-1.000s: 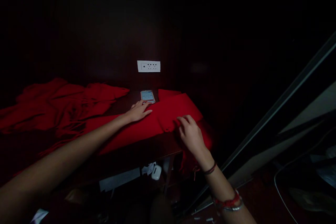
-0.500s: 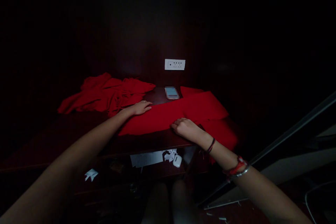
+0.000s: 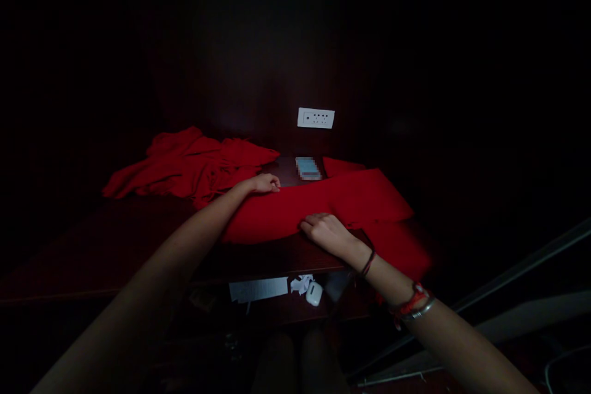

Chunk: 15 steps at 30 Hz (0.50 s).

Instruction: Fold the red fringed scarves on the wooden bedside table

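Note:
A long folded strip of red cloth (image 3: 286, 212) lies across the dark desk (image 3: 152, 234). At its far edge my left hand (image 3: 266, 183) is closed, fingers curled on the fabric. My right hand (image 3: 327, 233) grips the near edge of the same strip, its fingertips bent under and partly hidden. To the right, the strip meets a wider folded part that hangs toward the desk's front edge. A crumpled heap of red fabric (image 3: 184, 163) sits left of my left hand, apart from my fingers.
Behind the strip lies a blurred-out phone-like object (image 3: 308, 168). A white socket plate (image 3: 316, 118) is on the dark wall. Below the desktop, a shelf holds a paper sheet (image 3: 258, 289), crumpled paper (image 3: 301, 284) and a white earbud case (image 3: 314, 294).
My left hand has gone from fingers stretched out to curled on the cloth's far edge, shifting slightly right. My right hand keeps its hold. The view has moved a little.

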Available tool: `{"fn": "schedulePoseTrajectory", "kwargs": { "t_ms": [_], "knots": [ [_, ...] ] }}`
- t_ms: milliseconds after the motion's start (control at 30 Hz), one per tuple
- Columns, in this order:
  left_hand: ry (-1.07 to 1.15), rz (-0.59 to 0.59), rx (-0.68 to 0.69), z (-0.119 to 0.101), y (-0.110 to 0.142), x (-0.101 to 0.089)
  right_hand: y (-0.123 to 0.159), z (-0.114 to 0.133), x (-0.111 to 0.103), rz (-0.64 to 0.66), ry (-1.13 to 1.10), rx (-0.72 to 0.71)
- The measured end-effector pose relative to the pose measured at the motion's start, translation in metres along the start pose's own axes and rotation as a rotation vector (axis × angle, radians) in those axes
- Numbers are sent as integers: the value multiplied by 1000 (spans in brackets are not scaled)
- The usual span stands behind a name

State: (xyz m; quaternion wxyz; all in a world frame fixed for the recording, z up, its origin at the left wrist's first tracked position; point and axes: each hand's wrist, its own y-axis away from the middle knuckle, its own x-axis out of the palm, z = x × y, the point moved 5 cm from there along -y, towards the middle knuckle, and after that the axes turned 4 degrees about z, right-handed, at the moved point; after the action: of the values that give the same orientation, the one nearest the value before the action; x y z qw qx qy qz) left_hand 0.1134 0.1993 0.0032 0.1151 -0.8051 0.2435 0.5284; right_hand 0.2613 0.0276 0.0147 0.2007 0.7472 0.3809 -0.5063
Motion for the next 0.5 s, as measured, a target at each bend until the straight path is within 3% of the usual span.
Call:
{"fn": "schedulePoseTrajectory", "kwargs": {
  "t_ms": [133,233,367,500],
  "knots": [
    [73,27,13,3,-1,-3,-2,3,-1,-18,-27,-20],
    [277,18,47,-3,1,-13,1,-7,-8,-52,-136,136],
    [665,-40,64,-25,0,-39,18,-40,-27,-330,-488,418],
    [703,-125,145,-75,-22,-68,48,-86,-30,-592,-1024,641]
  ]
}}
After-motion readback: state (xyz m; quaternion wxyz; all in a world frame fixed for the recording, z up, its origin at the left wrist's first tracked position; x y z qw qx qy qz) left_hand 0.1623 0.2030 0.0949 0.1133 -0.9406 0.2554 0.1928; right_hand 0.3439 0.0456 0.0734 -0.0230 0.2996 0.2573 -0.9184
